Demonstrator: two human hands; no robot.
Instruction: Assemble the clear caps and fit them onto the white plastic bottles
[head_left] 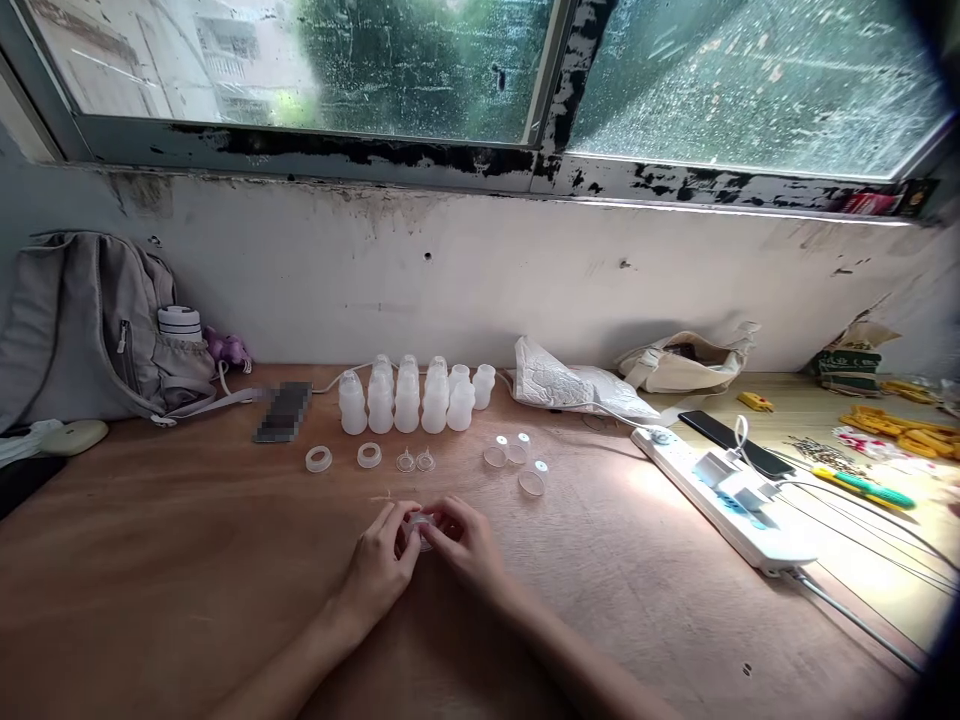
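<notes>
The left hand (pixel 377 563) and right hand (pixel 469 550) are both gripping a small translucent part (pixel 420 519), which is sitting between their fingertips over the worktop (pixel 187 580), near two clear teats (pixel 406 461).

The left hand (pixel 381 562) and right hand (pixel 466 552) meet over the brown table (pixel 187 560), pinching a small translucent piece (pixel 421 522) (mostly hidden from sight); beyond them lie two white rings (pixel 318 468), two clear teats (pixel 426 461) and three clear caps (pixel 532 485); frosted bottles (pixel 407 403) stand grouped behind, near the wall (pixel 337 270); a white power strip (pixel 697 490) holding plugs (pixel 748 490) lies right, a grey backpack (pixel 82 320) far left.
</notes>
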